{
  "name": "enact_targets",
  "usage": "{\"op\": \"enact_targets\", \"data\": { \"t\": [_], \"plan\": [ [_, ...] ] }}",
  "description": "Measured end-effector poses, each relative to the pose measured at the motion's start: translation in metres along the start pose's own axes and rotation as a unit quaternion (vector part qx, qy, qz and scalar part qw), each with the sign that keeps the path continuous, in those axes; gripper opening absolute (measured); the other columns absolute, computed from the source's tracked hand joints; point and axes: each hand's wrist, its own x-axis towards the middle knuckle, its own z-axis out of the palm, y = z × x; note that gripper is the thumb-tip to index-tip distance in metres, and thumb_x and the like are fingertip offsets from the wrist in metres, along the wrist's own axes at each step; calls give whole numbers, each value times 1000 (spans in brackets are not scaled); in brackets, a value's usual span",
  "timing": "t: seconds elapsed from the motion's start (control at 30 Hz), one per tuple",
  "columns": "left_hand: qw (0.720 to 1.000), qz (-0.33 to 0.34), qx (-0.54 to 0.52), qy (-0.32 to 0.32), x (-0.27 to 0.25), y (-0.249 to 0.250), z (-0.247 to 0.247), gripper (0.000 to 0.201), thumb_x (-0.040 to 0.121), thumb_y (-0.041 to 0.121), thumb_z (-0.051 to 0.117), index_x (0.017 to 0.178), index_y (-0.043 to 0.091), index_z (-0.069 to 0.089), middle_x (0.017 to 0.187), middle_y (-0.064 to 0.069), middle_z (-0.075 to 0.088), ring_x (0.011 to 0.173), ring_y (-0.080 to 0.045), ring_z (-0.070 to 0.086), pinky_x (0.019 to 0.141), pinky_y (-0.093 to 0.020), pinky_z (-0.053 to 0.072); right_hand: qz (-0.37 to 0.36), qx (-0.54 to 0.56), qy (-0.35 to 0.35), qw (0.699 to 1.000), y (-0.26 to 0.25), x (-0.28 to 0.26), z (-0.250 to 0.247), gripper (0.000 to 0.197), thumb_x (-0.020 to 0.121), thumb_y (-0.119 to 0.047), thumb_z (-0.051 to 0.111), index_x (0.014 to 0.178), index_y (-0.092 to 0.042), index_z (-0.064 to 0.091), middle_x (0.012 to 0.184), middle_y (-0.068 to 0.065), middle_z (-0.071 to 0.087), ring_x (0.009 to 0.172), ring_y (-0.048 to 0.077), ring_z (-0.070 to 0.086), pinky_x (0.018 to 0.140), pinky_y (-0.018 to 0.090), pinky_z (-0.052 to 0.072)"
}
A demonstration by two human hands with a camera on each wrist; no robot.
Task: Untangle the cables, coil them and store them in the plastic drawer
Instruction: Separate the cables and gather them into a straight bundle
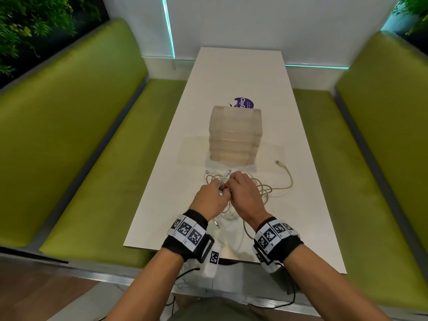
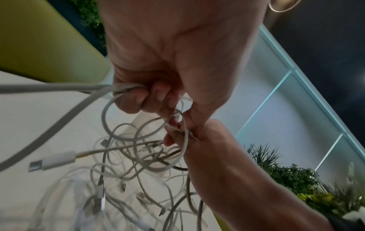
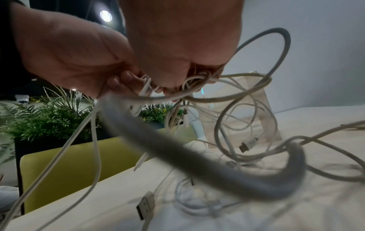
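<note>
A tangle of several white cables (image 1: 266,188) lies on the white table (image 1: 301,205) just in front of a translucent plastic drawer unit (image 1: 235,135), whose drawers are closed. My left hand (image 1: 218,188) grips a bunch of strands at the tangle's near left. My right hand (image 1: 231,184) pinches strands right beside it, and the two hands touch. In the left wrist view my left hand (image 2: 158,100) has its fingers curled round cables (image 2: 138,148) that hang in loops. In the right wrist view my right hand (image 3: 189,82) holds loops of cable (image 3: 237,125) lifted above the table.
One cable end with a USB plug (image 1: 279,162) trails out to the right of the drawer unit. A purple sticker (image 1: 244,103) shows behind it. Green benches (image 1: 92,158) run along both sides of the table, with plants (image 1: 27,24) behind. The table's near edge is below my wrists.
</note>
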Motion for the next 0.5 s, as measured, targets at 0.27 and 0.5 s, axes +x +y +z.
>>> {"op": "enact_targets", "data": {
  "t": [0.27, 0.5],
  "plan": [
    [995, 42, 71, -62, 3, 0, -2, 16, 91, 27, 48, 87, 13, 55, 88, -9, 64, 82, -29, 58, 64, -33, 41, 4, 6, -15, 1000, 3, -1, 0, 29, 77, -16, 37, 82, -5, 63, 90, 8, 58, 76, 29, 55, 60, 36, 46],
    [957, 23, -285, 49, 0, 2, -20, 22, 89, 14, 55, 69, 13, 46, 60, 3, 35, 53, -12, 29, 54, -31, 24, 18, -7, 12, 1000, 27, 11, 4, 20, 87, -26, 64, 77, -8, 64, 87, 8, 60, 70, 27, 55, 58, 34, 44]
  ]
}}
